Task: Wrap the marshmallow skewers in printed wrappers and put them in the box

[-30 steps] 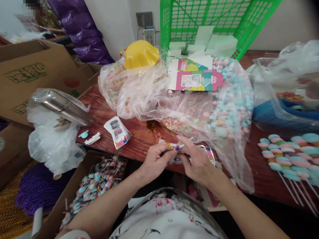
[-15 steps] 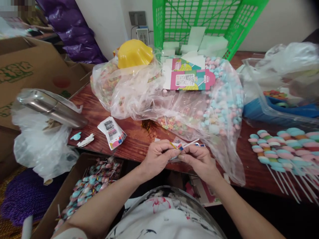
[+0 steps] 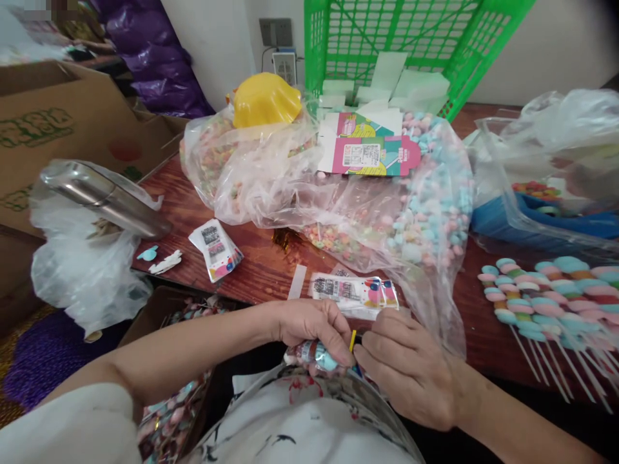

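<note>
A left hand (image 3: 316, 328) clamps a clear-wrapped candy (image 3: 322, 356) between thumb and fingers, low over the lap and just in front of a red-brown wooden table (image 3: 256, 274). A yellow twist tie (image 3: 353, 339) stands at the candy's right end, between the two hands. The right hand (image 3: 406, 364) meets it there with fingers curled together; the tips are hidden, so whether they pinch the tie cannot be told.

Just beyond the knuckles, printed cards (image 3: 345, 292) lie overlapping near the table's edge, beside a white strip (image 3: 296, 282). A second card stack (image 3: 215, 250) sits farther left, and a small gold bundle (image 3: 280, 240) lies between the stack and the large clear plastic bag (image 3: 435, 193) of pink, blue and mixed-color candies. A flat printed carton (image 3: 370, 154) rests on that bag, with a yellow bowl (image 3: 265, 100) upside down at the bag's left and a green plastic crate (image 3: 387, 32) tilted behind.

At right, pink-and-blue candy skewers (image 3: 551, 296) lie fanned out, sticks toward the wearer, in front of a blue bin (image 3: 503, 216). At left, a stainless-steel flask (image 3: 130, 209) leans at a slant against a crumpled plastic bag (image 3: 87, 277), near a cardboard box (image 3: 72, 122). More wrapped candies (image 3: 164, 412) fill a carton below the table, partly behind the left arm. Another person (image 3: 77, 26) is partly visible in the upper left background.
</note>
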Demonstrator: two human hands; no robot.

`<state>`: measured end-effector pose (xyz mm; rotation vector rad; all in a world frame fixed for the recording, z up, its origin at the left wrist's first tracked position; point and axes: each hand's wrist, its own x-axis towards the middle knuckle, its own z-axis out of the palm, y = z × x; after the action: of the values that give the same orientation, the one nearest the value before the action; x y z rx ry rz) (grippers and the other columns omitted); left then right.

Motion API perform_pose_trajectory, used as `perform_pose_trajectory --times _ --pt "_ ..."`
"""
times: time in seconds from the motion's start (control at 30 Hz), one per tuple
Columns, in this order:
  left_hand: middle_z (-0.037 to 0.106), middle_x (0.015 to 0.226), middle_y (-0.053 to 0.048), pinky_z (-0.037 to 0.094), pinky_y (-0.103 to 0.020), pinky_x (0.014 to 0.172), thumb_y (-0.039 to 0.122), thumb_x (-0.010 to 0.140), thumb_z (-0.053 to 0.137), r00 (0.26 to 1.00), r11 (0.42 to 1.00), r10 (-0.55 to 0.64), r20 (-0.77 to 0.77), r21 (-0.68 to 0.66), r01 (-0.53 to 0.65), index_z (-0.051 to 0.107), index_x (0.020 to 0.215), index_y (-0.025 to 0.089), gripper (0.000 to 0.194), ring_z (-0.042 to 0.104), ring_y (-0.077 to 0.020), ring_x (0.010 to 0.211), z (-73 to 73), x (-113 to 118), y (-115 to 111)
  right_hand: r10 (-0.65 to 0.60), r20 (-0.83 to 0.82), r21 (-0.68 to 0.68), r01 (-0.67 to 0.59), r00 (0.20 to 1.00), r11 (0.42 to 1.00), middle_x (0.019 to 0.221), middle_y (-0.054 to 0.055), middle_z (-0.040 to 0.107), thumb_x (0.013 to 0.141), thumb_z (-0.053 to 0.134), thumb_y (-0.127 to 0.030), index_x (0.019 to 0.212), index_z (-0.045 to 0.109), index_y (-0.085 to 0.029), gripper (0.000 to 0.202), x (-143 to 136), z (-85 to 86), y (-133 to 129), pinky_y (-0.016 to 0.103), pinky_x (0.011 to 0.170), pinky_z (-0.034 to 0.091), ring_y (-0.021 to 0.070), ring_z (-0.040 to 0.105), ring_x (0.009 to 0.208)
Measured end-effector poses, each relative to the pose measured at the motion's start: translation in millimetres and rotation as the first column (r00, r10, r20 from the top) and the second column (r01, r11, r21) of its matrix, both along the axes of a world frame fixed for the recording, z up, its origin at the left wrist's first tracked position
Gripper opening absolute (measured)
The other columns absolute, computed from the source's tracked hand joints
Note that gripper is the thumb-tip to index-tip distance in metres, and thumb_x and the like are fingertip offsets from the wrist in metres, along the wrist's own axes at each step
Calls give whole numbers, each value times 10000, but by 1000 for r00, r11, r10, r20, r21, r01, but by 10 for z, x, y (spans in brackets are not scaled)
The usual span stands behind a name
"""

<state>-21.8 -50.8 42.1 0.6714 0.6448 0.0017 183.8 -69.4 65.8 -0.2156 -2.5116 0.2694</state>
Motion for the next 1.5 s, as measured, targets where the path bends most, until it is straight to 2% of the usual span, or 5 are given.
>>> perform_pose_trajectory --times 0.53,0.83,1.23,1.4,1.5 --pt "708 754 -13 542 -284 622 408 642 779 898 754 -433 -77 516 407 735 815 179 290 652 -194 702 290 -89 468 -103 162 118 85 981 989 715 55 590 877 381 -121 775 576 -182 228 -55 131 -62 356 657 362 169 475 650" --pt "645 805 -65 451 -351 708 186 867 488 941 -671 -26 -337 704 234 664 818 200 183 541 -197 730 964 167 103 -531 -76 -138 518 844 844 665 10 521 868 380 -123 769 510 -181 173 46 128 502 270 601 337 133 466 625" --pt "491 1405 -115 325 -476 1088 282 865 587 868 -197 330 372 926 -322 567 1270 258 406 383 -277 1348 734 164 238 -569 -212 -949 -28 795 315 582 -42 444 752 588 -324 629 497 -195 200 -143 215 189 227 516 347 91 391 535" --pt "689 962 -84 519 -310 799 397 884 561 913 464 368 175 817 -344 475 1356 181 526 663 -172 860 467 114 57 -639 -283 -946 -98 715 309 561 -41 477 757 620 -331 650 543 -178 203 -246 132 190 219 512 326 82 394 529" --pt "622 651 -2 472 -227 558 407 885 551 875 442 478 72 842 -310 589 1194 132 416 535 -88 477 398 33 -68 -655 -257 -962 -250 711 107 536 -45 483 693 665 -350 644 543 -172 221 -408 -48 175 212 499 304 73 377 507"
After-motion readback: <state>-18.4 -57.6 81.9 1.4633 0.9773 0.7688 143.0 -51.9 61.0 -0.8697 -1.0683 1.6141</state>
